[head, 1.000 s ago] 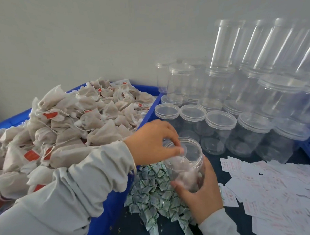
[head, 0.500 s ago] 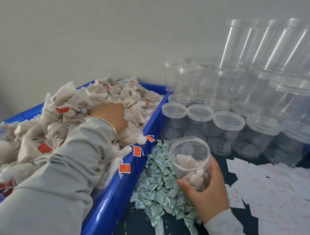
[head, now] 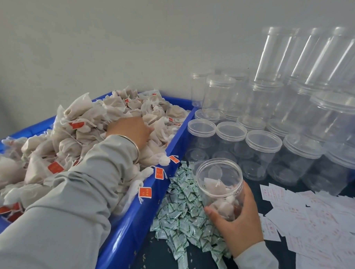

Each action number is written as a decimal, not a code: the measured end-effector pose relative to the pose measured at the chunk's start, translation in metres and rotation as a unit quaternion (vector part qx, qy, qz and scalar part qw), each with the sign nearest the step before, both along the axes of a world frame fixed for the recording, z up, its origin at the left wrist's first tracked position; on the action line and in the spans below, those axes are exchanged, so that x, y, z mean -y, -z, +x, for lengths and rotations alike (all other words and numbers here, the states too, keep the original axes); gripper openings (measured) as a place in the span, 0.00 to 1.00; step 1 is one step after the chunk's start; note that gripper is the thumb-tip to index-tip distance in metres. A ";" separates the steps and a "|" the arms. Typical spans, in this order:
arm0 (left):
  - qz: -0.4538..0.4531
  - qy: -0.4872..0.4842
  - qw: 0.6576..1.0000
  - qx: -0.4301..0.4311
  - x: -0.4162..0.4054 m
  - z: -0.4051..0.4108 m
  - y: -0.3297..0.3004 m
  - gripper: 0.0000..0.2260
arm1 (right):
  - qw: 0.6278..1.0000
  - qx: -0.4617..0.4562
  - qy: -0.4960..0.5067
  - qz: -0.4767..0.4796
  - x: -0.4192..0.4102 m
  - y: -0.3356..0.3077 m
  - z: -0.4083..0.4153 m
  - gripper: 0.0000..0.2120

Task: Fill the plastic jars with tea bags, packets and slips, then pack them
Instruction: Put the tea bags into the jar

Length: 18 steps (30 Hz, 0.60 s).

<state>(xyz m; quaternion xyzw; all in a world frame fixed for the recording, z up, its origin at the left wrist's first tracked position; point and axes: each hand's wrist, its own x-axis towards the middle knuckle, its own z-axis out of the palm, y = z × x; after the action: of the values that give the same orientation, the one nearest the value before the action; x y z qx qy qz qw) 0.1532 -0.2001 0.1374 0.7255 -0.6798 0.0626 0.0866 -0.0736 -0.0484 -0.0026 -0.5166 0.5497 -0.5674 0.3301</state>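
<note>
Since a second ago our left hand [head: 129, 130] has left the jar's mouth and now lies in the tea bags [head: 84, 128] heaped in the blue crate [head: 124, 240] at left; whether its fingers grip a bag we cannot tell. Our right hand [head: 237, 223] grips the open plastic jar [head: 220, 185], partly filled with tea bags, near centre. Green-printed packets [head: 182, 207] lie just left of it, paper slips [head: 323, 227] to the right, and empty lidded jars [head: 262, 142] stand beyond.
</note>
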 end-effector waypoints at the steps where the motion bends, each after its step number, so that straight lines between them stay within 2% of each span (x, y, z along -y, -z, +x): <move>1: -0.006 0.003 1.000 0.008 0.000 0.000 0.000 0.13 | 1.000 -0.001 -0.001 -0.001 0.000 0.000 0.000 0.49; 3: -0.021 0.002 1.000 -0.011 -0.001 0.002 0.000 0.11 | 1.000 -0.002 -0.001 -0.002 0.000 0.000 0.000 0.49; 6: -0.079 0.007 0.991 -0.109 -0.004 0.003 -0.003 0.11 | 1.000 0.002 0.000 -0.003 0.001 0.000 -0.001 0.49; 9: -0.180 0.049 0.947 -0.262 -0.014 -0.002 -0.010 0.08 | 1.000 0.002 -0.003 0.000 0.002 0.001 -0.001 0.49; 11: -0.192 0.089 0.904 -0.371 -0.022 -0.010 -0.017 0.07 | 1.000 0.006 -0.004 0.001 0.002 0.001 -0.001 0.50; 13: -0.153 0.149 0.835 -0.506 -0.032 -0.022 -0.023 0.09 | 1.000 0.012 -0.005 0.003 0.002 0.002 -0.001 0.50; 15: -0.080 0.202 0.776 -0.592 -0.044 -0.035 -0.023 0.11 | 1.000 0.012 -0.005 0.005 0.002 0.002 -0.001 0.50; 16: -0.040 0.225 0.761 -0.607 -0.049 -0.042 -0.020 0.11 | 1.000 0.009 -0.004 0.005 0.002 0.003 -0.001 0.50; 18: 0.031 0.268 0.753 -0.601 -0.058 -0.055 -0.013 0.10 | 1.000 0.009 0.000 0.004 0.002 0.003 -0.001 0.50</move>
<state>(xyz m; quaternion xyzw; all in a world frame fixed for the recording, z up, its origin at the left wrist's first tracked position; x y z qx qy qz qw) 0.0985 -0.1423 0.1509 0.4042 -0.6558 -0.4327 0.4683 -0.0743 -0.0505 -0.0055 -0.5107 0.5488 -0.5697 0.3368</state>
